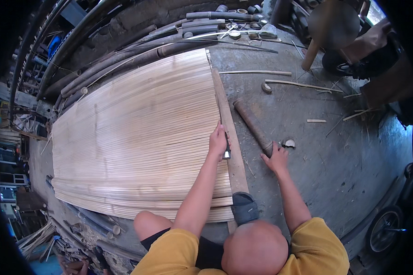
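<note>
My left hand is closed around the black handle of a slim hand tool with a bright metal end cap. Its thin shaft points away from me along the right edge of the slats; whether it is a chisel or a screwdriver I cannot tell. A wide panel of pale bamboo slats, laid side by side, spreads under and left of that hand. Beside its right ends runs a flat wooden board. My right hand grips the near end of a thick brown bamboo rod lying on the floor.
A dark sandal is by the board's near end. Cut bamboo pieces and loose strips lie on the concrete floor. Long bamboo poles line the far left. A wheel stands at the right; a wooden post rises far right.
</note>
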Demonstrator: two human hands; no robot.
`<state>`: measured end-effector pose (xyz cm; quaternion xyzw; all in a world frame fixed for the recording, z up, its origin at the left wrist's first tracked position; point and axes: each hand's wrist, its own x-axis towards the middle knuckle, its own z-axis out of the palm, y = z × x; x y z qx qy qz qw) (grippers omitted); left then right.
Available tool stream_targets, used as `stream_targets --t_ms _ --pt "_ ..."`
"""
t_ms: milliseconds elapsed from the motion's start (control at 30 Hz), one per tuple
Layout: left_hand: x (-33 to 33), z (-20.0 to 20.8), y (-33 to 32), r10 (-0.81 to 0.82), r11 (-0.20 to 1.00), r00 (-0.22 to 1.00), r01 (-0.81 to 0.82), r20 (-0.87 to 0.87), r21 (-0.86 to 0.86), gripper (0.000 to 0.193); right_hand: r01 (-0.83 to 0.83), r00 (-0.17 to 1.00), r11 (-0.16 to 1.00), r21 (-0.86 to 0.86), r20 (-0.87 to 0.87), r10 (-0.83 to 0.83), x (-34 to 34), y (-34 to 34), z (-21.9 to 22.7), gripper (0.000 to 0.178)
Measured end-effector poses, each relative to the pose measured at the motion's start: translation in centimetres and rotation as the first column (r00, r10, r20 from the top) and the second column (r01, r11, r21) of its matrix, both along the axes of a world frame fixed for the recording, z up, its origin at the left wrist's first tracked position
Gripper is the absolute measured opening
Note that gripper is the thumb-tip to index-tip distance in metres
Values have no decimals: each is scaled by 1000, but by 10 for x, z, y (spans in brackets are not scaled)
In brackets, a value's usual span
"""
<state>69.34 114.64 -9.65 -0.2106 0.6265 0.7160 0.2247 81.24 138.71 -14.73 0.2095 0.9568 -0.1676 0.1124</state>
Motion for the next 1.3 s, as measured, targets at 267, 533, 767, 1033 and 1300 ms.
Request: stream_targets --t_ms 267,533,767,1033,1300 --pt "0 -15 8 19 1000 1000 -19 25 10 45 33 999 998 48 2 -33 6 15 -33 94" --pt "17 -28 20 20 1000 999 -21 -40 -18 54 90 993 819 -566 -11 -116 -46 7 51 89" --pt "27 -46 9 29 998 998 -32 -49 -56 56 -556 640 630 -543 -763 -93 -157 -7 268 89" --pt "26 -54 34 3 1000 999 -2 -51 3 55 -655 312 566 -501 -861 -401 -190 -17 85 73" --pt "14 -8 19 31 995 999 -29 23 -92 54 -391 920 791 -470 -212 329 -175 -49 105 96"
